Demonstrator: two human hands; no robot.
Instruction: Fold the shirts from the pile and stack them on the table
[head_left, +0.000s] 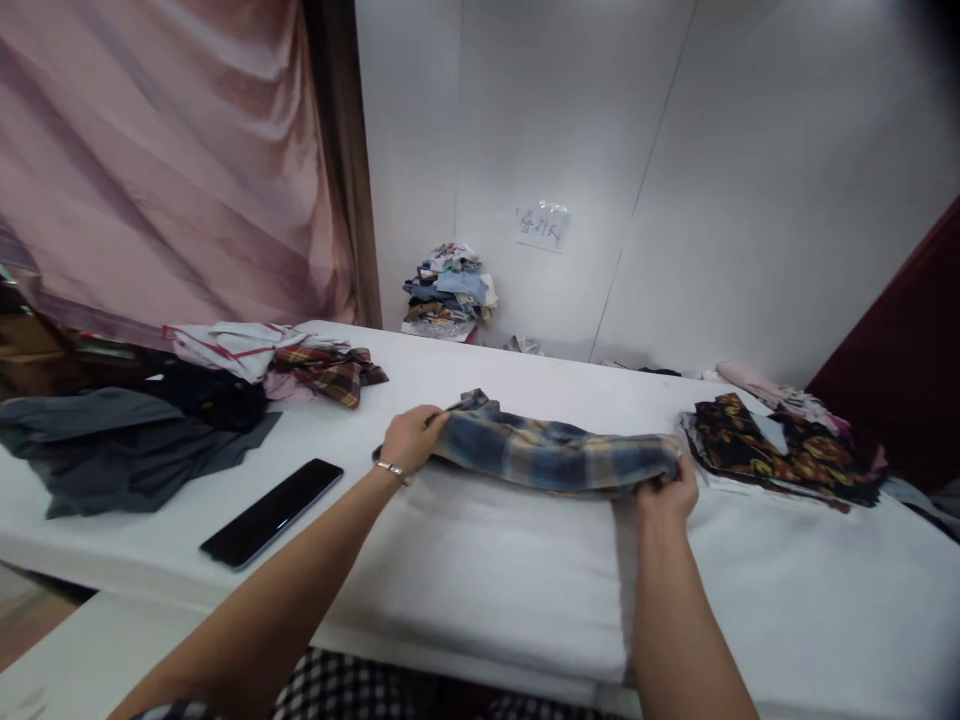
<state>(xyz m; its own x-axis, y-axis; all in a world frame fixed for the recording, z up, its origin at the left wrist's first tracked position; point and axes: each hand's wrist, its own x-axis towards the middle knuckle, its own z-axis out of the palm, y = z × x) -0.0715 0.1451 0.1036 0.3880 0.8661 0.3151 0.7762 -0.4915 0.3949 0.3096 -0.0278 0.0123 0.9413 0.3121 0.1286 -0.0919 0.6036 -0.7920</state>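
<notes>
Blue-and-tan plaid flannel garment [551, 455] is stretched as a long bunched roll across the middle of the white padded table [480, 590], between both hands. Its left end is clenched by the left hand [411, 437], fingers curled over the cloth, a thin bracelet at the wrist. Its right end is pinched by the right hand [667, 492], thumb and fingers closed on the fabric edge.

Step in hand, as judged: the garment is being gathered or folded lengthwise, approx. midway; it is not yet flat or squared. Next move prob. calls for both ends to be kept level and the cloth laid down w/o twisting, clear of the neighbouring pile.

Just beside the right hand, a dark floral-print cloth pile [780, 450] lies on the table. A black slab phone [272, 512] lies near the left forearm, apart from it. Further left, dark grey crumpled clothing [127, 450] and a red tartan cloth [328, 372] are seen. A heap of mixed clothes [450, 290] sits by the wall.

Hard to make out: garment type (shirt or other), since sleeves and collar are hidden in the bunching. Right fingertips are hidden under fabric. Writing on the wall note can't be read.
</notes>
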